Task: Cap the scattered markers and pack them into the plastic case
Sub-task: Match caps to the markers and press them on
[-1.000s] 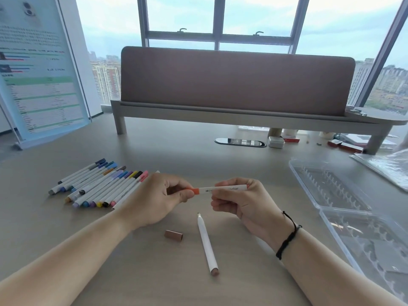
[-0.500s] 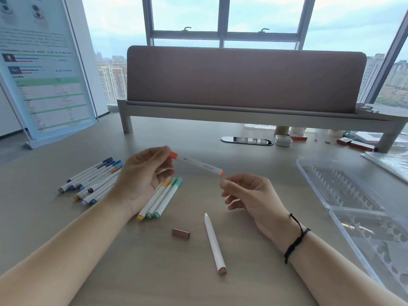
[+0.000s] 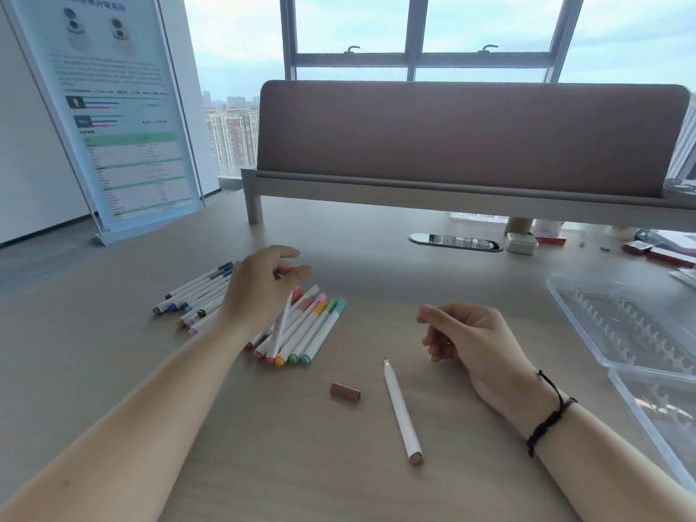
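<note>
The left hand (image 3: 260, 288) hovers with a released grip over the row of capped markers (image 3: 301, 329) at 10 o'clock on the surface (image 3: 263, 446); one marker (image 3: 280, 325) lies tilted across the row (contact unclear). The right hand (image 3: 467, 337), loosely curled, holds nothing. An uncapped marker (image 3: 401, 408) lies near centre, its brown cap (image 3: 345, 392) just beside at 9 o'clock. The plastic case (image 3: 617, 333) sits open at 3 o'clock.

Bare tabletop (image 3: 376, 273) lies between the marker row (image 3: 301, 329) at left and the open plastic case (image 3: 617, 333) at right; nearer, a loose brown cap (image 3: 345, 392) and uncapped marker (image 3: 402, 412) lie in the way
</note>
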`<state>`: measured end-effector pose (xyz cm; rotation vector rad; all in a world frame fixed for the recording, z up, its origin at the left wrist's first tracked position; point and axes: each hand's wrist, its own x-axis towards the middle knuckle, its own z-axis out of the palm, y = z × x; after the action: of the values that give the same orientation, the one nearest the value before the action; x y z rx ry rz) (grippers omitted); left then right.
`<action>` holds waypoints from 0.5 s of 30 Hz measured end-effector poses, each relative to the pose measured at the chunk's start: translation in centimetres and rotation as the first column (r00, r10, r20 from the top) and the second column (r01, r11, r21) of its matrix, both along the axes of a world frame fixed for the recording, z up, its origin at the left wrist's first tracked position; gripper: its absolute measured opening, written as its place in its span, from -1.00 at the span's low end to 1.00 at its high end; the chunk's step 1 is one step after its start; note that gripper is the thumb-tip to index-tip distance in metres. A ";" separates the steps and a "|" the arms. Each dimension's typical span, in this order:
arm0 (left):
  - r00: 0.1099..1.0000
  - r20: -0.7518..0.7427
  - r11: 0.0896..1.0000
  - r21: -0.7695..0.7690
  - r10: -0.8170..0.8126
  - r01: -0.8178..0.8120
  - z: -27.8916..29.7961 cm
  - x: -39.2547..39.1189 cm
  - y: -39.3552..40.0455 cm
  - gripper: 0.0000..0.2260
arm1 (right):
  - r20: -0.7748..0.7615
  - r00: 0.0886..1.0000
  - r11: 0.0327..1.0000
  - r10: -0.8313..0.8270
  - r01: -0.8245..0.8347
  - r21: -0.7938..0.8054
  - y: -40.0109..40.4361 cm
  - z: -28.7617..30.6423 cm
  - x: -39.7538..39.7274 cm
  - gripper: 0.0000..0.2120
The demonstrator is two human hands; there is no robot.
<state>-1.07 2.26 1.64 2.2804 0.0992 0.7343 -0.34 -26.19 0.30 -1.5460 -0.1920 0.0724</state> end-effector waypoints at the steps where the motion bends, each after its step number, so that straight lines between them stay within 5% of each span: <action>1: 0.999 -0.052 0.999 0.044 -0.017 0.019 -0.2 0.1 -0.1 -0.58 | 0.001 1.000 1.000 0.002 -0.002 -0.009 0.0 0.0 0.0 -0.81; 4: 0.986 -0.164 0.984 0.164 -0.038 0.066 -0.6 0.2 -0.4 -0.51 | 0.012 1.000 0.998 0.007 -0.006 -0.061 0.0 -0.3 0.1 -0.80; 7: 0.989 -0.147 0.963 0.265 -0.011 0.050 -0.7 0.0 -0.6 -0.72 | 0.073 0.996 0.966 0.042 -0.021 -0.259 -0.1 -0.3 0.0 -0.78; 10: 0.983 -0.183 0.949 0.307 -0.008 0.065 -0.4 -0.5 -0.7 -0.73 | 0.139 0.979 0.846 0.150 -0.054 -0.531 -0.1 0.0 -0.8 -0.69; 15: 0.962 -0.271 0.926 0.356 -0.027 0.126 0.0 -1.2 -1.4 -0.71 | 0.124 0.925 0.642 0.360 -0.150 -0.752 0.1 0.5 -2.0 -0.54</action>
<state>-2.31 0.88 1.66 2.7194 -0.0096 0.4316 -2.37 -26.13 0.84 -2.3383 -0.6695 0.1892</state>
